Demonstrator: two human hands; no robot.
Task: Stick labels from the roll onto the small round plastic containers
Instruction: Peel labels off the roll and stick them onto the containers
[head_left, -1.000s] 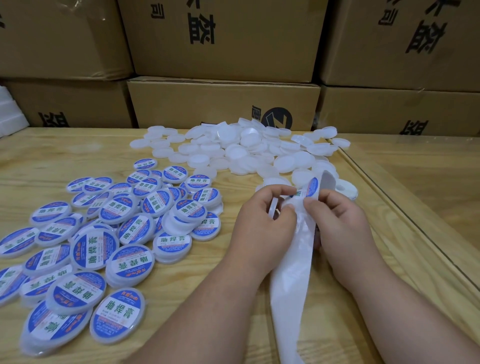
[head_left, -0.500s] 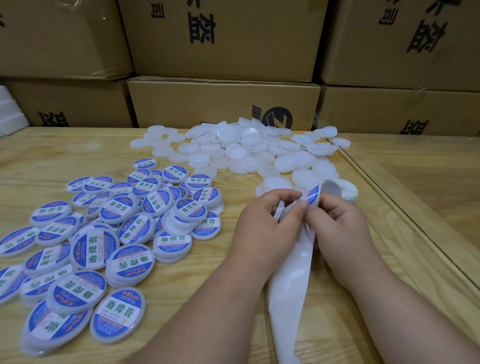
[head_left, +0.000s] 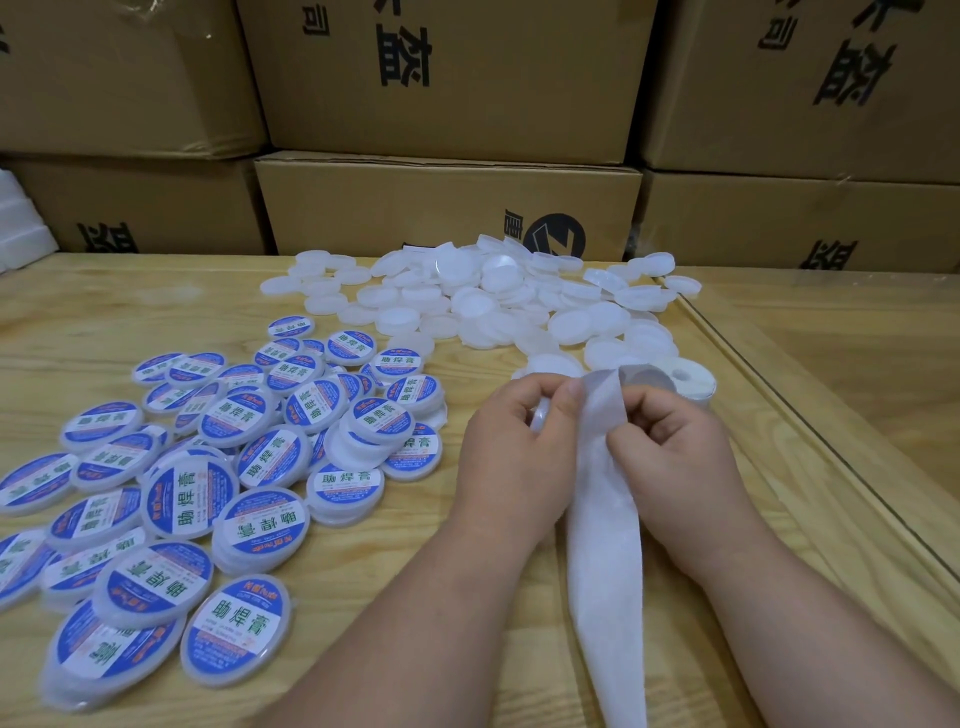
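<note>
My left hand (head_left: 514, 457) grips a small white container (head_left: 538, 415), mostly hidden under its fingers, and its thumb presses the white backing strip (head_left: 602, 561). My right hand (head_left: 675, 457) pinches that strip from the right. The strip runs from the label roll (head_left: 688, 382) behind my hands, between them, and down to the near table edge. A grey round patch (head_left: 644, 378) shows at the strip's top; I cannot tell whether it is a label. Unlabelled white containers (head_left: 493, 306) are heaped behind my hands. Containers with blue-and-white labels (head_left: 249, 452) lie spread at the left.
The work is on a wooden table (head_left: 104, 322) with a raised wooden rail (head_left: 810, 415) along its right side. Stacked cardboard boxes (head_left: 447, 208) wall off the far edge. White foam pieces (head_left: 21, 228) sit at the far left.
The blue label that showed at the top of the strip is out of sight; a grey patch shows there instead. Both hands have closed in on the strip and shifted slightly.
</note>
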